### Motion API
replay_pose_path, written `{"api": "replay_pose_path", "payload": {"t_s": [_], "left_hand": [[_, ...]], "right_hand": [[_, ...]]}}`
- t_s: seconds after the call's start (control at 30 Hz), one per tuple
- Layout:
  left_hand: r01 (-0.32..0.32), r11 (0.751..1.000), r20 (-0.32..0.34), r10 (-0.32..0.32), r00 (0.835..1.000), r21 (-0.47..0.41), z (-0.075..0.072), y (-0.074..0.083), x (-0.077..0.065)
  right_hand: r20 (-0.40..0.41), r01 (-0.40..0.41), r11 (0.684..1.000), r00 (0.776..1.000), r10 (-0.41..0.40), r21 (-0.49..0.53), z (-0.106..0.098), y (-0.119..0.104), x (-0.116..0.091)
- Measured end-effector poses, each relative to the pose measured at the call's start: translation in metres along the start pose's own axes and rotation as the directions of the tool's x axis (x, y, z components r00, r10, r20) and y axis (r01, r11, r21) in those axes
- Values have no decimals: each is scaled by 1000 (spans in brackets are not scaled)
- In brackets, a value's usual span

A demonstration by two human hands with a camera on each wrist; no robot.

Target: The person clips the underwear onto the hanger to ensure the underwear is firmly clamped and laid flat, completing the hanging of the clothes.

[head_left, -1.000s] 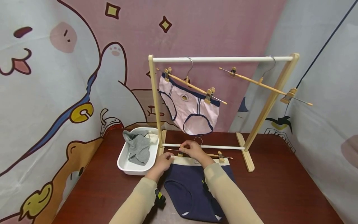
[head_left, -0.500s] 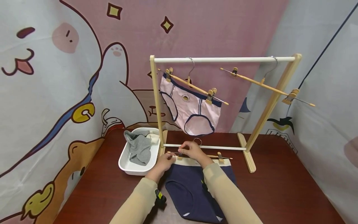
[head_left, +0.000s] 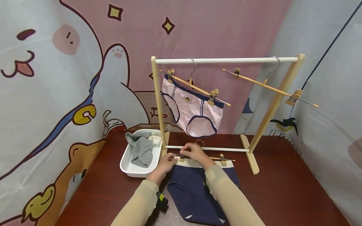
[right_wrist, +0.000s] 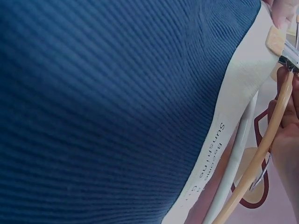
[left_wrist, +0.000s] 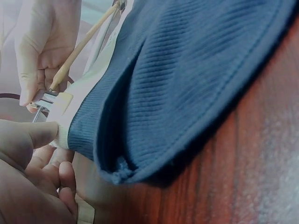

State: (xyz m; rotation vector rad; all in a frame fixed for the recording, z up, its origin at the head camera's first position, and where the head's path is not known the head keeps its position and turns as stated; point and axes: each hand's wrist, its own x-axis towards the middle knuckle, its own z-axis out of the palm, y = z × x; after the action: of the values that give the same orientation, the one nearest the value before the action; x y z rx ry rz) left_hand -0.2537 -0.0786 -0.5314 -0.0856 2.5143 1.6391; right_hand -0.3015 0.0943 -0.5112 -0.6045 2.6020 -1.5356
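Note:
Navy ribbed underpants with a cream waistband hang from a wooden clip hanger just above the table. My left hand pinches the left end of that waistband between thumb and fingers, as the left wrist view also shows. Beside it, my right hand pinches the hanger's left clip at its metal-backed handles. The clip's wooden pad lies against the waistband. At the other end, the right clip sits on the waistband too.
A wooden rack with white rods stands behind. Pink underpants hang from it on a hanger, and a bare clip hanger hangs at right. Left of the rack, a white basin holds grey cloth and a cream piece.
Both hands stay at the left clip and waistband corner, with only slight finger shifts. The head view has shifted a little.

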Motion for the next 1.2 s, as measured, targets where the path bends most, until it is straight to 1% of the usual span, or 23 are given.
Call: {"api": "replay_pose_path", "payload": {"t_s": [0.13, 0.33, 0.43, 0.53, 0.63, 0.73, 0.87, 0.93, 1.03, 1.13, 1.2], "left_hand": [[-27, 1000, 5, 27, 1000, -13, -1, -2, 0], [-23, 1000, 13, 23, 1000, -12, 0, -1, -1], [-30, 999, 0, 30, 1000, 13, -1, -1, -1], [-38, 998, -21, 39, 999, 50, -2, -1, -1], [-21, 997, -33, 24, 999, 71, -3, -1, 0], [-2, 998, -36, 4, 999, 65, -3, 0, -1], [-4, 999, -47, 7, 999, 51, -2, 0, -2], [-4, 999, -54, 6, 999, 40, -1, -1, -2], [-9, 1000, -67, 11, 998, 23, 1, -3, -1], [-16, 1000, -85, 15, 996, -14, 2, -5, 1], [-46, 999, -102, 43, 994, -27, 2, -6, 1]], "right_hand": [[2, 5, 1000, 1000, -5, 5, 2, 1, 0], [13, 10, 1000, 1000, -10, -2, 3, 3, 0], [23, 5, 1000, 1000, -4, -28, 3, 2, -1], [27, 8, 997, 1000, -6, -72, 4, 0, -1], [13, -6, 992, 1000, 7, -124, 6, -1, -3], [-2, -34, 980, 999, 35, -196, 9, -3, -5], [-14, -44, 955, 999, 42, -293, 11, -5, -8], [-15, -49, 948, 999, 47, -315, 9, -5, -9], [-19, -68, 949, 998, 66, -309, 0, -6, -14], [-29, -78, 947, 997, 73, -310, -14, -6, -21], [-37, -79, 938, 997, 70, -338, -25, -4, -28]]}}
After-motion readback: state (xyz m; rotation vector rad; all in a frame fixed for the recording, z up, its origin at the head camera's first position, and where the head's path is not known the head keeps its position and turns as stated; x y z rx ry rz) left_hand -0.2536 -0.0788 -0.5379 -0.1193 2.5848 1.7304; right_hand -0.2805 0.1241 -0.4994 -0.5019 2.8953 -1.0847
